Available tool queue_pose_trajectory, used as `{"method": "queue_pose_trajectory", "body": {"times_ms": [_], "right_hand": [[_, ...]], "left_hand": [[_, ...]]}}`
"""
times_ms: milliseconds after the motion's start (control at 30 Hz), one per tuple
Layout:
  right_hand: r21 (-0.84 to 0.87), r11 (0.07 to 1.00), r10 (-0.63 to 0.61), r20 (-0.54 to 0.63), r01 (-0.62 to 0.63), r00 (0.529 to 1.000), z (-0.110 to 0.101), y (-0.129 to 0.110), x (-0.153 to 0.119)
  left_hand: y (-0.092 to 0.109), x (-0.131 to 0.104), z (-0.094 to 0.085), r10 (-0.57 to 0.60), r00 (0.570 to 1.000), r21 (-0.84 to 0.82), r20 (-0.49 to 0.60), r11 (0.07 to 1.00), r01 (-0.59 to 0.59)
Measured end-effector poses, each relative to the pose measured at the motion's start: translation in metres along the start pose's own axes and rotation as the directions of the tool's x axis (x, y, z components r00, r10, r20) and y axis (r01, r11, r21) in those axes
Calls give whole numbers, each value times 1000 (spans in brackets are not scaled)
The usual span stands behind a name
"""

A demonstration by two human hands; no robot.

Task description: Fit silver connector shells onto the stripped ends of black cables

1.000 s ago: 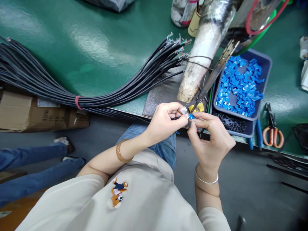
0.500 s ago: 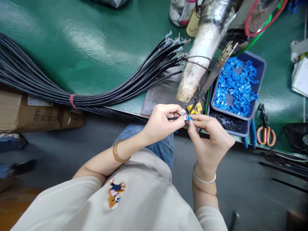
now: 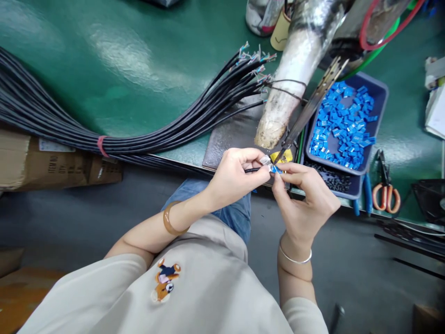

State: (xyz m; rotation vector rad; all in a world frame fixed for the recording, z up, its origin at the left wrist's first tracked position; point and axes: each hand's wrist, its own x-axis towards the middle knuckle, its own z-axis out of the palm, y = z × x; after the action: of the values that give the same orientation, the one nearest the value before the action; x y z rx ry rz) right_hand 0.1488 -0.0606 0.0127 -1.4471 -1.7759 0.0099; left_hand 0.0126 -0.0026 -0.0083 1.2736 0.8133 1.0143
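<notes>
Centre frame, just off the worktop (image 3: 146, 55) edge: left hand (image 3: 234, 178) fingers pinch the black cable (image 3: 251, 170) end, right hand (image 3: 306, 202) fingers clamp a small blue connector (image 3: 277, 169) onto it; seating step, next needs a straight push home.

The table (image 3: 146, 60) wore a glossy green coating that threw back light, and a dull grey metal plate (image 3: 231, 139) lay on it. The bundled cables (image 3: 167, 134) had smooth matt black sheaths. Shiny blue plastic connectors (image 3: 342, 125) filled a matt dark plastic tray (image 3: 380, 95), beside scissors (image 3: 385, 192) with orange plastic handles.
</notes>
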Motion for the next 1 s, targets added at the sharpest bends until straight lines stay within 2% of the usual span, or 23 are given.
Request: {"method": "queue_pose_trajectory", "body": {"times_ms": [333,633,800,1000], "right_hand": [[-31,999,-15,-6,15,1000,-1,-2,4],[-9,1000,-19,17,20,1000,1,0,-2],[-52,998,-43,-31,41,999,2,0,-3],[-141,988,-82,-104,67,991,9,0,-9]], "left_hand": [[2,0,1,6,999,-9,-33,1000,-6],[-1,-2,-2,-57,998,-100,13,993,58],[0,-2,-4,-128,989,-106,79,985,136],[1,0,-10,-227,954,-137,193,957,255]]}}
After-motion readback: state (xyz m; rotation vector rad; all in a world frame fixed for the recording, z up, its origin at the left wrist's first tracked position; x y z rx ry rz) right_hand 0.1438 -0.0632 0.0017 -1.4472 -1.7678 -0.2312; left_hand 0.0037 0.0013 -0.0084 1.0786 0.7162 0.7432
